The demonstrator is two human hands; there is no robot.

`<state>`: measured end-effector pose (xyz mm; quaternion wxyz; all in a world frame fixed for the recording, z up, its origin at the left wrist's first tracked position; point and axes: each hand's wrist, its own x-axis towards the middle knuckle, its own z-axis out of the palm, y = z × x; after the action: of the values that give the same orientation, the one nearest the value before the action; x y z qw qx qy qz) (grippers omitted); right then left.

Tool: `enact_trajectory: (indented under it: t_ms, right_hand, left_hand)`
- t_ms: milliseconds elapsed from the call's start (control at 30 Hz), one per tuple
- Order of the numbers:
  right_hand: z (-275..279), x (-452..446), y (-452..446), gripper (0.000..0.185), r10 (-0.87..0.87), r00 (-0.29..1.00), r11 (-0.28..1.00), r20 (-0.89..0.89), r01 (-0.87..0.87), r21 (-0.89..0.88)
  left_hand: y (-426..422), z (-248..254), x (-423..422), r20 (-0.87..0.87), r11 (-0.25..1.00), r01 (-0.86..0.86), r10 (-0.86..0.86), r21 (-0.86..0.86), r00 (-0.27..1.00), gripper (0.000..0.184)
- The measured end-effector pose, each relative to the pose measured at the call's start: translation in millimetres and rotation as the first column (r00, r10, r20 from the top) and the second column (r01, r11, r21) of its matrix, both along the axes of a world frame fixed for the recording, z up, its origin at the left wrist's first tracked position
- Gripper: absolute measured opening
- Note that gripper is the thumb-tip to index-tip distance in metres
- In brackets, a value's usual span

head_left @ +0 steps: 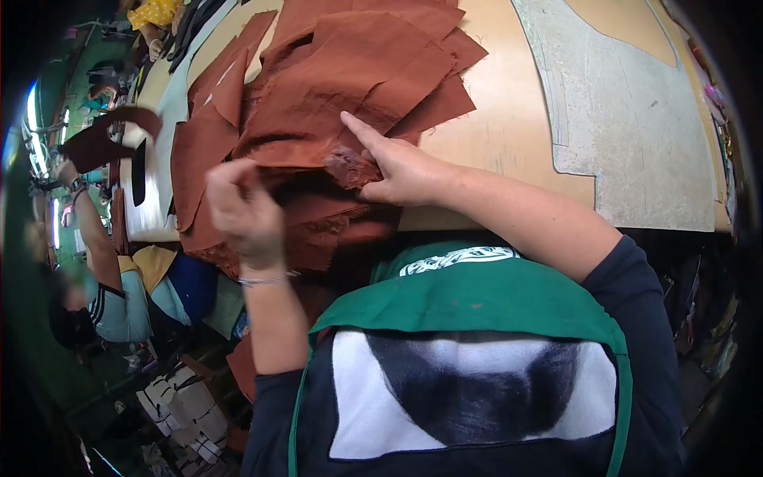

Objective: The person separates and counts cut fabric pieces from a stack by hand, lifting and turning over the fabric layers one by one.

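Note:
A loose pile of rust-brown fabric pieces [310,95] with frayed edges lies in front of me, running over the table's near edge. My right hand [405,168] rests on the pile's right side, fingers and thumb spread apart. Between that thumb and fingers shows a rough, crumpled greyish-brown patch [350,165]. My left hand [246,207] is at the pile's near left side, fingers curled by the raised edge of a piece. Motion smears it, so I cannot tell whether it grips the cloth. A dark hollow lies under the fold between both hands.
A pale tabletop [485,151] carries a grey sheet template [636,127] on the right. To the left, another person's hand [67,171] holds a dark brown cut piece [111,139]. A person in a yellow sleeve [151,12] is at the far left. Bundled white pieces [187,405] lie below.

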<state>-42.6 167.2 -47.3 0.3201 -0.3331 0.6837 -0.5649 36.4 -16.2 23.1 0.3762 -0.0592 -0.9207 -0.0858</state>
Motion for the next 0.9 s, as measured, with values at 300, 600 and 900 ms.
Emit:
enact_trajectory:
  t_ms: [300,600,900]
  right_hand:
    - [-5.0,0.4,-5.8,0.083,-0.053,0.996,0.998,-0.071,0.051,-0.031]
    - [-0.2,-0.8,-7.2,0.079,-0.041,0.998,0.999,-0.052,0.040,-0.027]
    - [0.7,-5.0,-5.9,0.079,-0.022,0.999,1.000,0.032,0.022,-0.002]
  left_hand:
    - [-212.5,197.8,-62.9,-0.570,0.896,-0.440,0.389,0.052,0.724,0.024]
    - [-409.8,306.1,-137.0,-0.345,0.682,-0.704,0.624,-0.197,0.701,0.039]
    - [-331.0,212.7,-90.2,0.206,0.756,-0.646,0.618,0.110,0.759,0.046]
